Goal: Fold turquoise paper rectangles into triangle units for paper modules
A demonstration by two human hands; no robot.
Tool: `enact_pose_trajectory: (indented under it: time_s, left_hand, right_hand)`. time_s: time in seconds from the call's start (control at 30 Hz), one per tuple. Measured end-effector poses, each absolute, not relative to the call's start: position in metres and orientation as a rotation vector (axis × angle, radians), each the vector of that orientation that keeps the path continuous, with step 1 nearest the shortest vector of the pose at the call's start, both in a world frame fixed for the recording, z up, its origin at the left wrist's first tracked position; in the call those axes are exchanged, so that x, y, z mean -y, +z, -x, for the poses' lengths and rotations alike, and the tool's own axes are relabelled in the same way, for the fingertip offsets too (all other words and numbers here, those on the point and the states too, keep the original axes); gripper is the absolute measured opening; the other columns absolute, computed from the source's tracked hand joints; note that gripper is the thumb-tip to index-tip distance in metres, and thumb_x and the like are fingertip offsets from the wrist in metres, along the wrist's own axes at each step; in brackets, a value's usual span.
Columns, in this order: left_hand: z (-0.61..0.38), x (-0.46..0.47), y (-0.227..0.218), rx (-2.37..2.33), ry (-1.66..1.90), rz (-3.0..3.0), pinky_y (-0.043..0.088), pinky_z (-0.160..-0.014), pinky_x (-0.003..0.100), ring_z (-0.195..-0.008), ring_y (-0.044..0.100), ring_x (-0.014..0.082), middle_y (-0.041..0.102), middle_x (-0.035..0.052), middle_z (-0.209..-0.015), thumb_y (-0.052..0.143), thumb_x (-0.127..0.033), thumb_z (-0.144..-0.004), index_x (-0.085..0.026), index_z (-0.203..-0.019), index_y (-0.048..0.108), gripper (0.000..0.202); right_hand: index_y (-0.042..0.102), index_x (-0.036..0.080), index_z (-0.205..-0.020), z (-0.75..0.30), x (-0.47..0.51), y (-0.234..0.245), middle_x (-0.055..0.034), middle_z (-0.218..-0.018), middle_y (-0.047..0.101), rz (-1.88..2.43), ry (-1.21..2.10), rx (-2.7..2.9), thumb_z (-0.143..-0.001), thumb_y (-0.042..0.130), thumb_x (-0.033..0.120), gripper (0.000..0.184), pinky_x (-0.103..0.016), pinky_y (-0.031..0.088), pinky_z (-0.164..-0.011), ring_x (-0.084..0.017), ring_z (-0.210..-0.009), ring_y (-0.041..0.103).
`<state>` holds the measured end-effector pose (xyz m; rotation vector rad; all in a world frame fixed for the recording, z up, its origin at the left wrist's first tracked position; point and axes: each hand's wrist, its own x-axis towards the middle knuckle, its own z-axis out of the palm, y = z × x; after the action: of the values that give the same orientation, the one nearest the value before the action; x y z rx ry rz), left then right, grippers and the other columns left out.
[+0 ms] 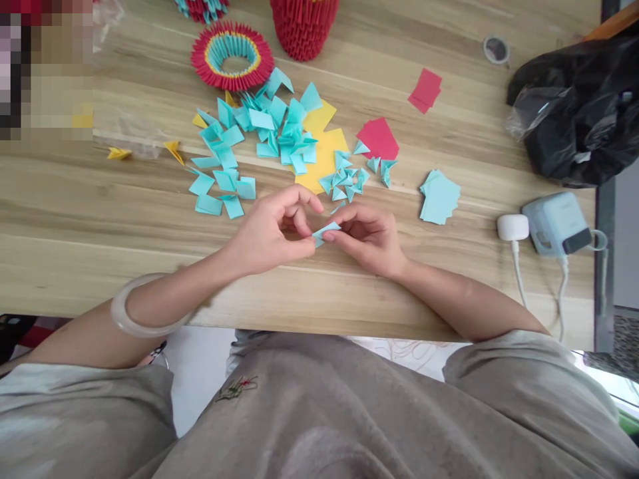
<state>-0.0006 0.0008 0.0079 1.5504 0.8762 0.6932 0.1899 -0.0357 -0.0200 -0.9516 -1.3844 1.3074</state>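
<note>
A small folded piece of light-blue paper [325, 233] is held between my two hands near the table's front edge. My left hand [279, 229] pinches its left end between thumb and finger, and my right hand [369, 238] grips its right end the same way. Just beyond my fingers lie several small blue folded triangles [344, 179]. To their left spreads a loose heap of blue papers folded once [279, 126]. Yellow paper sheets [322, 159] lie partly under both groups. A stack of flat blue paper pieces [440, 197] rests to the right of my right hand.
At the back are a red, yellow and blue paper ring [200, 60] and a red paper vessel [305, 30]. Red paper pieces [379, 138], a tape roll [496, 49], a black plastic bag [579, 113] and a charger with cables [556, 223] are on the right.
</note>
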Motion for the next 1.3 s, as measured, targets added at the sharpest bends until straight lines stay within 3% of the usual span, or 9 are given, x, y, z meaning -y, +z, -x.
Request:
enact_pose_trajectory:
  time_s: [0.2,0.53,0.77,0.9,1.1,1.3]
  left_hand:
    - [-0.002,-0.001,0.008,-0.928,0.69,-1.399,0.05,-0.053,0.019,-0.056,0.063,0.0089,0.064,-0.0052,-0.066,0.079,-0.021,-0.065,-0.019,-0.091,0.056,0.034]
    - [0.0,0.0,0.007,-0.939,0.705,-1.45,0.054,-0.059,0.02,-0.064,0.067,0.0105,0.07,-0.0011,-0.073,0.076,-0.019,-0.067,-0.018,-0.085,0.058,0.026]
    - [-0.002,0.001,0.009,-0.982,0.707,-1.455,0.05,-0.054,0.018,-0.059,0.064,0.0091,0.065,-0.0026,-0.069,0.074,-0.018,-0.064,-0.017,-0.079,0.058,0.022]
    - [-0.003,0.001,0.01,-0.989,0.746,-1.438,0.05,-0.054,0.017,-0.059,0.062,0.0084,0.064,-0.0033,-0.068,0.074,-0.017,-0.065,-0.017,-0.077,0.057,0.021]
    - [0.0,-0.008,0.008,-0.911,0.703,-1.287,0.055,-0.062,0.02,-0.063,0.066,0.0093,0.068,-0.0037,-0.07,0.079,-0.018,-0.064,-0.018,-0.077,0.056,0.027]
    - [0.002,-0.01,0.007,-0.877,0.66,-1.056,0.055,-0.063,0.021,-0.062,0.068,0.0096,0.071,-0.0048,-0.069,0.083,-0.016,-0.059,-0.02,-0.079,0.055,0.034]
  right_hand:
    - [0.066,0.017,-0.078,-0.189,0.037,-0.02,0.0002,-0.071,0.069,0.909,1.212,1.36,-0.079,0.077,0.023,0.013,-0.021,0.052,-0.058,-0.008,-0.063,0.063]
    - [0.069,0.016,-0.077,-0.19,0.038,-0.023,0.0002,-0.065,0.064,0.983,1.185,1.429,-0.08,0.076,0.024,0.011,-0.021,0.044,-0.05,-0.008,-0.056,0.055]
    - [0.071,0.015,-0.078,-0.19,0.044,-0.021,-0.0023,-0.067,0.069,1.032,0.869,1.656,-0.082,0.073,0.02,0.006,-0.02,0.045,-0.049,-0.009,-0.056,0.059]
    - [0.071,0.017,-0.084,-0.192,0.043,-0.025,-0.0038,-0.069,0.072,0.826,0.515,1.804,-0.084,0.068,0.008,0.009,-0.024,0.055,-0.059,-0.013,-0.063,0.067]
    - [0.072,0.022,-0.098,-0.2,0.041,-0.022,-0.0095,-0.102,0.078,0.723,0.246,1.974,-0.086,0.065,0.008,0.02,-0.029,0.065,-0.076,-0.019,-0.091,0.076]
    - [0.069,0.023,-0.082,-0.202,0.041,-0.017,-0.0061,-0.106,0.078,0.7,0.19,2.056,-0.091,0.061,0.011,0.017,-0.026,0.067,-0.085,-0.015,-0.097,0.076]
